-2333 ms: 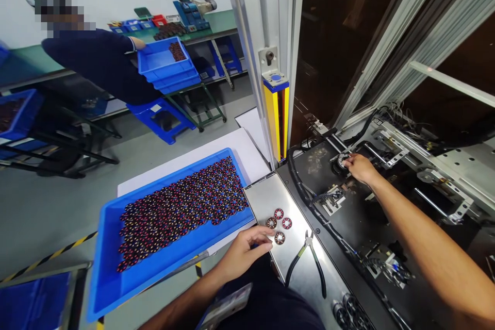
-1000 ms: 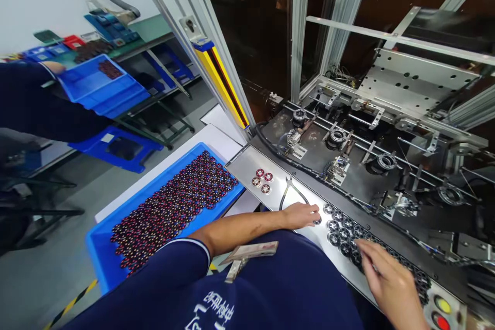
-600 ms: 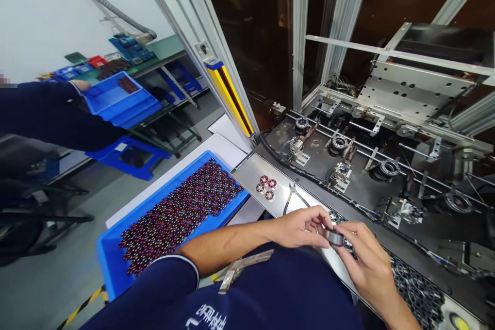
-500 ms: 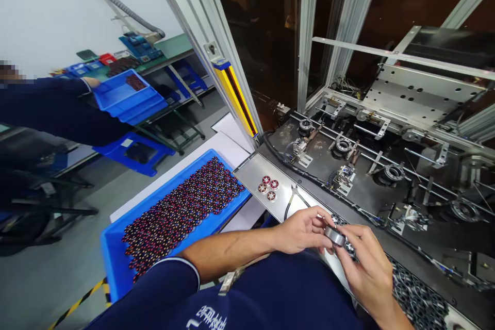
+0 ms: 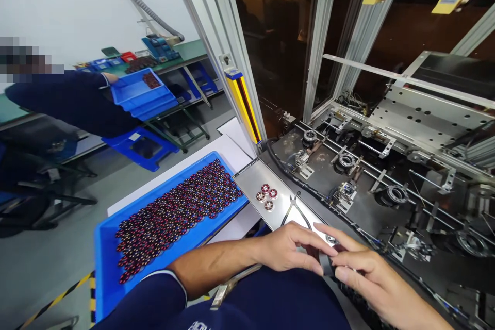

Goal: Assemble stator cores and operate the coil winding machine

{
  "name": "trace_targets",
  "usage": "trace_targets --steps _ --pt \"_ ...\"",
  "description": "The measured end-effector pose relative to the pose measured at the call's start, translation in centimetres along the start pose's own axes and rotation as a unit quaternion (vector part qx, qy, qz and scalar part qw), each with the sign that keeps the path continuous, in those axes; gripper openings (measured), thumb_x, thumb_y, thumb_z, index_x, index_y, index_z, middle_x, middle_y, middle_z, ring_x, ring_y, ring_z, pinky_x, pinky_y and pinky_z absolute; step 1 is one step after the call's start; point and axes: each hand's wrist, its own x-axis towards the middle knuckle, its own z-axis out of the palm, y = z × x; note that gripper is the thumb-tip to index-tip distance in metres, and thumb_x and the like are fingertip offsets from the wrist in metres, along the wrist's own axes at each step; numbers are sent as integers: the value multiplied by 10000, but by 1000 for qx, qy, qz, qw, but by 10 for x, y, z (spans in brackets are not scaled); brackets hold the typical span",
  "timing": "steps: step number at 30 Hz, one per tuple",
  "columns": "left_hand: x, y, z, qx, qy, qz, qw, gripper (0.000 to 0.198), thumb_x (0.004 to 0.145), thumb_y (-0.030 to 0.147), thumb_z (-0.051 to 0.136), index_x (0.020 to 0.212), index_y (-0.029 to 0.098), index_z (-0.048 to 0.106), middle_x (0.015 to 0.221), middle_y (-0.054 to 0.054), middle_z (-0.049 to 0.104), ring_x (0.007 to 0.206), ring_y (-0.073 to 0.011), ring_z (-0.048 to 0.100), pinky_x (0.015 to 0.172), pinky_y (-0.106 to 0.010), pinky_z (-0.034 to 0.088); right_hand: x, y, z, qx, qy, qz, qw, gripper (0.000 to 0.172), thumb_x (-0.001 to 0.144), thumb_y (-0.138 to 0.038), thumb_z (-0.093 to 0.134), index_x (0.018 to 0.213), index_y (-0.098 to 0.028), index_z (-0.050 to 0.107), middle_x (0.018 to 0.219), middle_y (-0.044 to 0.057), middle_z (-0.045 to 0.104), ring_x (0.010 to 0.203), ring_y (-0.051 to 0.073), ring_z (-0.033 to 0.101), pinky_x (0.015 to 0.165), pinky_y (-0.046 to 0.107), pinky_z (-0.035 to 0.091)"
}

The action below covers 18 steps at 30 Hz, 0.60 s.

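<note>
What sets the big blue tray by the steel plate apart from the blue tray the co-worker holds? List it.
The near blue tray lies flat on the white table, covered with dark red wound parts. The far blue tray, held by a co-worker's hand, holds only a small cluster in one corner. Both are blue plastic with raised rims.

Steel ledge (image 5: 253, 179), three rotors (image 5: 266, 197), cutters (image 5: 294, 210)

I see a navy short sleeve (image 5: 150, 301) with pale cuff trim. Forearms bare. White print on chest, partly cut off.

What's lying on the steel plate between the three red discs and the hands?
In the head view, only the cutting pliers, between the three red discs and the left hand.
</note>
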Motion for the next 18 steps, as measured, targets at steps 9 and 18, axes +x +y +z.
trace_targets --steps 9,18 --pt "9 -66 -1 227 -10 -37 973 474 896 391 603 1282 121 551 1099 -153 702 903 -180 692 812 -274 536 44 40 -96 -153 112 -35 981 326 968 -436 424 1003 -236 679 1546 45 336 1420 262 330 1180 506 265" --pt "30 -158 23 377 -238 17 895 293 799 229 708 1078 317 691 989 38 664 797 -135 651 603 -202 441 149 160 -202 -288 187 30 939 236 911 -338 562 877 -138 682 1337 140 549 1278 270 492 1104 505 363"
